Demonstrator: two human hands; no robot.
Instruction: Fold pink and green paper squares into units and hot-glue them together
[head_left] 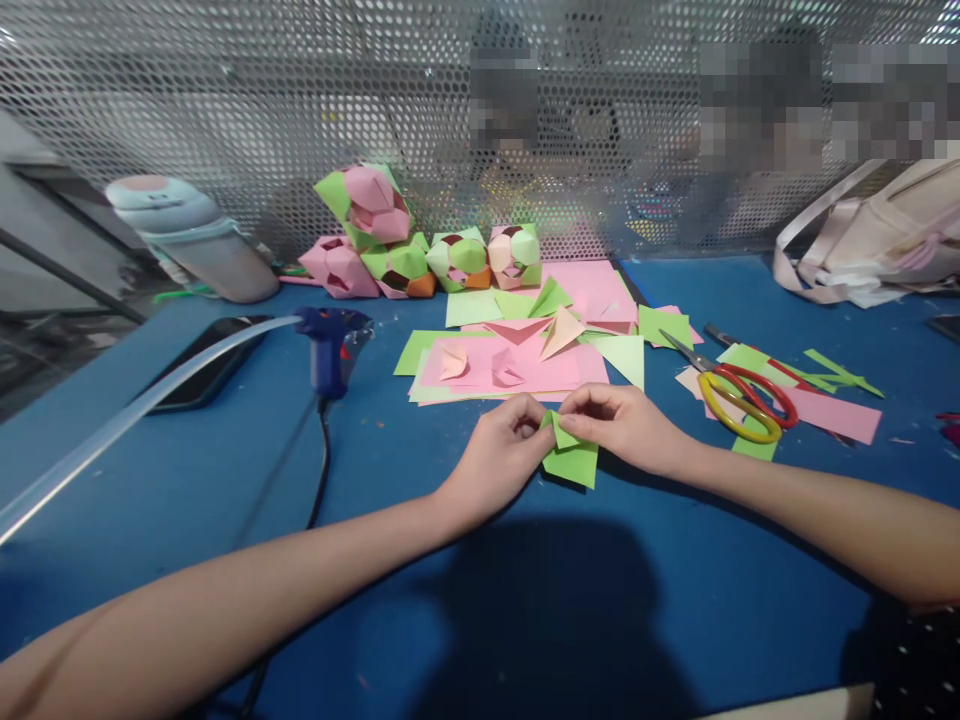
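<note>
Head view: both hands are pinching one green sheet [573,466], kinda folded over at the top; the left hand [501,450] is gripping its upper left, the right hand [628,426] is holding the upper right; the sheet's sitting low over the blue table [397,460], on the near side of a paper pile [537,374]; scissors [706,367] are lying off right on some scraps; a glue gun [325,358] is sitting left near a phone [196,391]; paper balls [402,262] are lining the back, one stacked on top.
</note>
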